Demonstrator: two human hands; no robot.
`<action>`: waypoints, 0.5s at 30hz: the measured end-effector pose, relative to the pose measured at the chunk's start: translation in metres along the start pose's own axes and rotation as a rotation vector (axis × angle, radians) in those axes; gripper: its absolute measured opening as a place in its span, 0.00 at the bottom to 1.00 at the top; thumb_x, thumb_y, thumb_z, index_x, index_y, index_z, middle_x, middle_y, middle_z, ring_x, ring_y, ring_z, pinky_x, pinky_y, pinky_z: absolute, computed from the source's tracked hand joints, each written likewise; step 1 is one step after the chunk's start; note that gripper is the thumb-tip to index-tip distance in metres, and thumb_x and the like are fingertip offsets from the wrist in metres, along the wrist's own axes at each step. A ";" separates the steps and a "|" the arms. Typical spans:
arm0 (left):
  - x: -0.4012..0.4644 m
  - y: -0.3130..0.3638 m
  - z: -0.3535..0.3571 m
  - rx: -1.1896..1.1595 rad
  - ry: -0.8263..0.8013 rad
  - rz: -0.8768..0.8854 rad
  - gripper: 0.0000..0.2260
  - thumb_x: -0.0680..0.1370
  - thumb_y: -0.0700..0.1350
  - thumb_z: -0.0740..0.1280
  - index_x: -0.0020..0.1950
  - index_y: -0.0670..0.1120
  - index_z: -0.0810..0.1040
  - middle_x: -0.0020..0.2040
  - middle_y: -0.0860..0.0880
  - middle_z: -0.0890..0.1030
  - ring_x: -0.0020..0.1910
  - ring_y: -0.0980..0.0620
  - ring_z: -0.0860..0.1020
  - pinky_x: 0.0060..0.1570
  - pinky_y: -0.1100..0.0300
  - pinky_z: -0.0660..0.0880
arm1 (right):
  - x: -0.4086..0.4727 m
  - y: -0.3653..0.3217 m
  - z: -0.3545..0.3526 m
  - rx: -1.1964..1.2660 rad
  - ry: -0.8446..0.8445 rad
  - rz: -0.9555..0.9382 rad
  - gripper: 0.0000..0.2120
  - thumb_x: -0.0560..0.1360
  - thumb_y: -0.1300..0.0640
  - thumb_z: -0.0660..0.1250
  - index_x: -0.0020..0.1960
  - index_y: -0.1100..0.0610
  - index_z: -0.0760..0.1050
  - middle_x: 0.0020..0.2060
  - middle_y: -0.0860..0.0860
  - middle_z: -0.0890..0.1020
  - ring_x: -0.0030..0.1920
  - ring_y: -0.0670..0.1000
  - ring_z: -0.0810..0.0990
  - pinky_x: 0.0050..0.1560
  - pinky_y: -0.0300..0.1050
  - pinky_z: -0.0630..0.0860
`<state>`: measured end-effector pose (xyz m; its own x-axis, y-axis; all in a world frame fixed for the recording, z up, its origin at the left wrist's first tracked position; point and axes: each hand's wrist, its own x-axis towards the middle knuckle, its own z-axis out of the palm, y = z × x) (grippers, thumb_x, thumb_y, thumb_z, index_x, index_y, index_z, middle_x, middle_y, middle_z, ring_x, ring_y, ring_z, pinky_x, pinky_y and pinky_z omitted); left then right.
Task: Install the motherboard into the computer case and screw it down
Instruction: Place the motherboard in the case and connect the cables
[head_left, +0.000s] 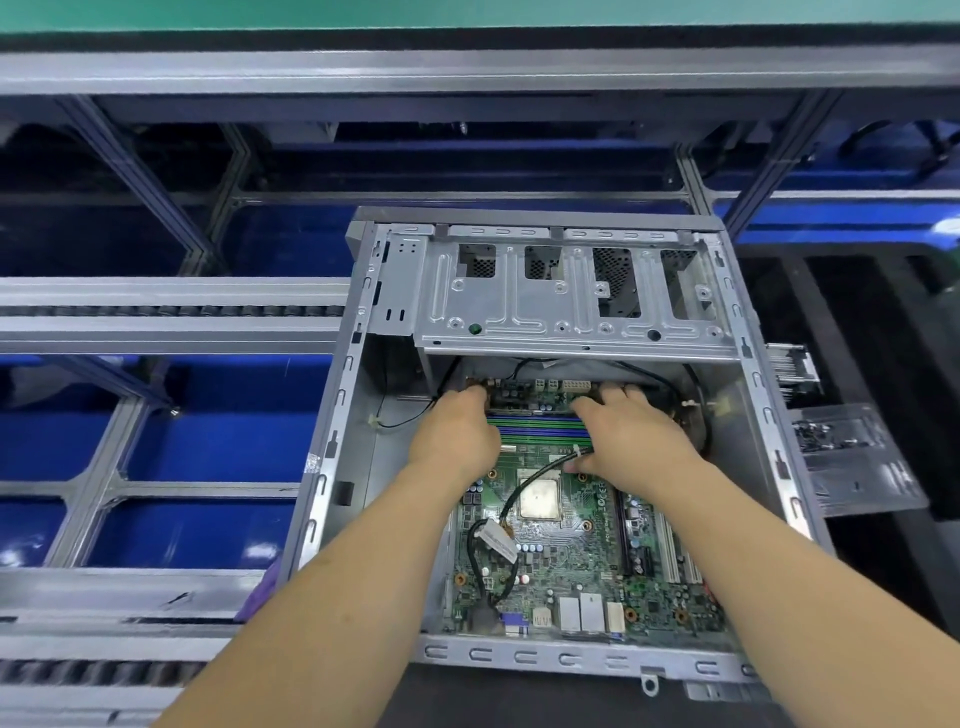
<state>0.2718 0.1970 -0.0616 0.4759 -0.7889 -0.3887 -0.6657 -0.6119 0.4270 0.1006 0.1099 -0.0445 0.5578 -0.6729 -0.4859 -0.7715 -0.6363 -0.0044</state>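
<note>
Bright, even light from above fills the middle of the frame, so the bare metal of the computer case (545, 306) gleams pale and the green motherboard (571, 545) reads sharply, with only soft shadow under the drive cage at the far end of the case. The upper third, and the blue bins along the left edge, sink into dim shade, with small white glints on the blue plastic at lower left. Wide-angle distortion bows the rails at the top and left, and those edges are smeared and soft.
</note>
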 end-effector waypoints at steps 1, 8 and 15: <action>0.000 0.000 0.000 -0.003 -0.001 0.000 0.18 0.77 0.39 0.61 0.67 0.45 0.73 0.61 0.44 0.76 0.50 0.45 0.75 0.41 0.55 0.69 | 0.001 -0.001 0.000 -0.002 0.007 0.002 0.35 0.76 0.41 0.73 0.76 0.53 0.65 0.68 0.58 0.69 0.71 0.61 0.65 0.65 0.58 0.73; 0.000 0.002 -0.001 -0.039 -0.008 -0.003 0.17 0.77 0.37 0.61 0.65 0.44 0.73 0.60 0.43 0.77 0.47 0.46 0.74 0.41 0.55 0.69 | 0.006 0.000 0.001 -0.030 0.075 -0.027 0.21 0.78 0.62 0.69 0.69 0.56 0.70 0.65 0.54 0.73 0.67 0.58 0.71 0.58 0.56 0.79; -0.002 0.001 -0.002 -0.104 -0.027 0.026 0.19 0.77 0.36 0.62 0.68 0.43 0.73 0.59 0.42 0.78 0.43 0.47 0.74 0.39 0.57 0.69 | 0.005 -0.003 0.003 -0.111 0.105 -0.016 0.24 0.78 0.57 0.70 0.72 0.56 0.66 0.66 0.55 0.73 0.68 0.59 0.70 0.60 0.55 0.76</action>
<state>0.2717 0.1974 -0.0586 0.4425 -0.8038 -0.3976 -0.6139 -0.5947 0.5192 0.1048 0.1095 -0.0500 0.6034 -0.6945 -0.3920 -0.7267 -0.6813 0.0885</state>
